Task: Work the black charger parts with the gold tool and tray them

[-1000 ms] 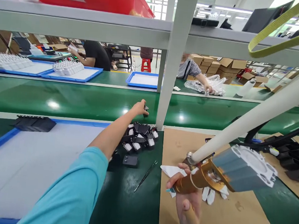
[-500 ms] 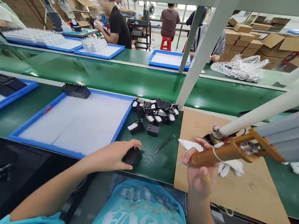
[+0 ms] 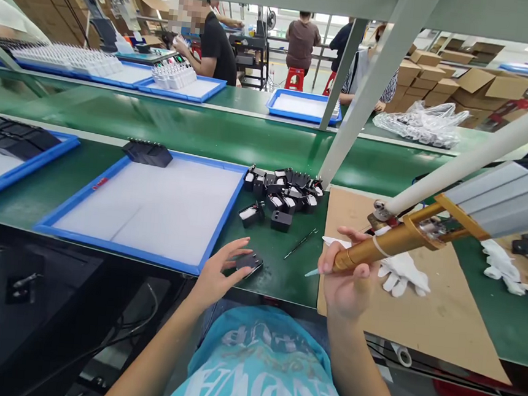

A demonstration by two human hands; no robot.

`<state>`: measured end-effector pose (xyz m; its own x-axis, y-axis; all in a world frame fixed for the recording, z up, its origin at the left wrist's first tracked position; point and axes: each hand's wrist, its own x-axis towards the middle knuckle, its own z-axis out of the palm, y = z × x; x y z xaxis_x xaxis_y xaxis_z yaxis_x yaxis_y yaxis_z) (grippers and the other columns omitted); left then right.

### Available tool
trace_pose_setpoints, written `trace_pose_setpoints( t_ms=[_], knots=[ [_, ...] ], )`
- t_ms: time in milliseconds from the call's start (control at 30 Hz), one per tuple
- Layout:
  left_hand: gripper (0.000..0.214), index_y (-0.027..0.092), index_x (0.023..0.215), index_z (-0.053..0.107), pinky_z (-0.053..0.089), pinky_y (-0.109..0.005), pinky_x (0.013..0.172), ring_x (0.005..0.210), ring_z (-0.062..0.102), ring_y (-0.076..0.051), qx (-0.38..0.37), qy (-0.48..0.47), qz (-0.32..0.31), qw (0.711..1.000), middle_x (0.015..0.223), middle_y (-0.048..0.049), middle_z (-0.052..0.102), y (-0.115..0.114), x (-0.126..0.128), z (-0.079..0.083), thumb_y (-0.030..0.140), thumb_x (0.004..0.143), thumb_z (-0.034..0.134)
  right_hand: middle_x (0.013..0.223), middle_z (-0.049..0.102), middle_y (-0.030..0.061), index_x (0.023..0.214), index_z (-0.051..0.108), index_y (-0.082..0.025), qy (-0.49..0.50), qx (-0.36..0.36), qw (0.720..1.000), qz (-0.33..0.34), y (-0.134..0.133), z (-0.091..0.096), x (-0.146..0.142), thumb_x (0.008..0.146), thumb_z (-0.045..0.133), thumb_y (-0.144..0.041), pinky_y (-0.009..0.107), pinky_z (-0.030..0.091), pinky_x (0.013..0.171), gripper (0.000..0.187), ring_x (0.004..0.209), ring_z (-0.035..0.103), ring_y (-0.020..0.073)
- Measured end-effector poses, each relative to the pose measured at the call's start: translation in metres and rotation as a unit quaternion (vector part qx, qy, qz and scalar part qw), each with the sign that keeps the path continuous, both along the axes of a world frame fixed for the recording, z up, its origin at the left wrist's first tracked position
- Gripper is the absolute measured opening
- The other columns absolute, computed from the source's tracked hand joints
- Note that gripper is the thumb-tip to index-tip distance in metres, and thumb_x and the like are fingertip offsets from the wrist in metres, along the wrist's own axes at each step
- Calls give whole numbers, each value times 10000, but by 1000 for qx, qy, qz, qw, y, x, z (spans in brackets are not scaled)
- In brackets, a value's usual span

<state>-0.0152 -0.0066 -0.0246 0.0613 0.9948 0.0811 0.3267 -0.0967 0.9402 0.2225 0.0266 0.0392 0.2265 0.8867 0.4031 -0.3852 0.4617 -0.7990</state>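
Note:
My left hand [image 3: 218, 272] pinches a small black adapter part [image 3: 249, 262] with thumb and fingertips, resting it on the green bench near the front edge. My right hand [image 3: 347, 278] is closed around the gold barrel of a hanging dispensing tool [image 3: 394, 242], whose thin tip points left toward the black part. The tool's grey body and a white hose rise to the upper right. A pile of black adapter parts [image 3: 283, 190] lies behind, close to a grey post.
A blue-rimmed white tray [image 3: 161, 207] sits to the left, with a black holder [image 3: 148, 152] at its far edge. Tweezers [image 3: 300, 244] lie on the bench. White gloves [image 3: 400, 273] rest on a cardboard sheet [image 3: 420, 316]. Other people work beyond the green conveyor [image 3: 205, 134].
My left hand reached out to the far pile, then drew back to the bench's front edge with a black part. The view dropped lower. My right hand kept hold of the tool.

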Motion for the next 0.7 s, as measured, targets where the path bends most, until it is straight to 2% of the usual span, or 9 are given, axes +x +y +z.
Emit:
trace_pose_setpoints(
  t_ms=[67, 133, 200, 233, 333, 400, 500, 600, 700],
  knots=[
    [334, 258, 1209, 590, 626, -347, 802, 1140, 642, -239, 46, 12, 58, 997, 1377, -90, 561, -3, 1, -8, 361, 892, 613, 1140, 552, 31, 1115, 550, -321, 13, 0, 1000, 14, 1, 2, -7, 858, 579, -451, 246, 415, 383, 289, 491, 486, 59],
    [189, 246, 1063, 669, 614, -356, 846, 1100, 659, -224, 115, 68, 106, 985, 1268, -69, 640, -6, 2, -14, 332, 921, 579, 1115, 561, 18, 1132, 540, -338, 23, 3, 999, 23, 3, 5, -15, 863, 575, -443, 238, 416, 369, 291, 474, 483, 54],
    [183, 254, 1011, 699, 574, -382, 943, 1076, 670, -213, 167, 132, 112, 971, 1191, -52, 686, -9, 2, -17, 306, 949, 536, 1090, 570, 7, 1156, 521, -359, 31, 5, 999, 26, 5, 8, -23, 868, 566, -446, 227, 408, 352, 305, 454, 476, 49],
    [193, 260, 1048, 696, 555, -394, 977, 1078, 671, -216, 178, 156, 99, 966, 1199, -51, 686, -11, 2, -19, 313, 949, 540, 1084, 572, 4, 1164, 514, -367, 37, 5, 999, 29, 6, 9, -27, 867, 567, -449, 220, 400, 342, 313, 447, 472, 46],
    [419, 260, 1263, 597, 535, -414, 1002, 1152, 637, -254, 164, 205, 46, 964, 1306, -78, 632, -14, 4, -22, 386, 868, 665, 1075, 573, 6, 1185, 519, -361, 63, 0, 996, 69, 10, 13, -38, 849, 593, -477, 206, 374, 318, 362, 441, 473, 42],
    [523, 248, 1310, 550, 546, -416, 973, 1142, 640, -264, 149, 228, 47, 961, 1273, -87, 651, -14, 6, -24, 385, 831, 709, 1052, 582, 8, 1185, 537, -339, 82, -2, 992, 97, 12, 15, -44, 832, 605, -517, 203, 372, 308, 401, 432, 471, 42],
    [412, 234, 1251, 575, 567, -385, 911, 1048, 686, -244, 134, 233, 72, 960, 1179, -68, 702, -11, 13, -24, 336, 863, 671, 1030, 598, 3, 1126, 572, -304, 103, -2, 988, 119, 16, 18, -53, 812, 613, -560, 197, 395, 307, 407, 423, 473, 38],
    [386, 228, 1217, 587, 585, -324, 837, 951, 716, -210, 130, 201, 71, 968, 1155, -47, 715, -7, 20, -23, 327, 855, 678, 1030, 612, 2, 1097, 578, -285, 111, 2, 985, 133, 20, 20, -60, 810, 613, -569, 187, 410, 313, 406, 418, 481, 31],
    [372, 229, 1205, 601, 574, -315, 854, 959, 705, -201, 143, 172, 69, 972, 1133, -43, 718, -4, 25, -20, 322, 853, 678, 1027, 625, 7, 1087, 571, -279, 111, 7, 985, 128, 23, 21, -62, 813, 609, -573, 186, 409, 309, 403, 414, 481, 32]
  ],
)
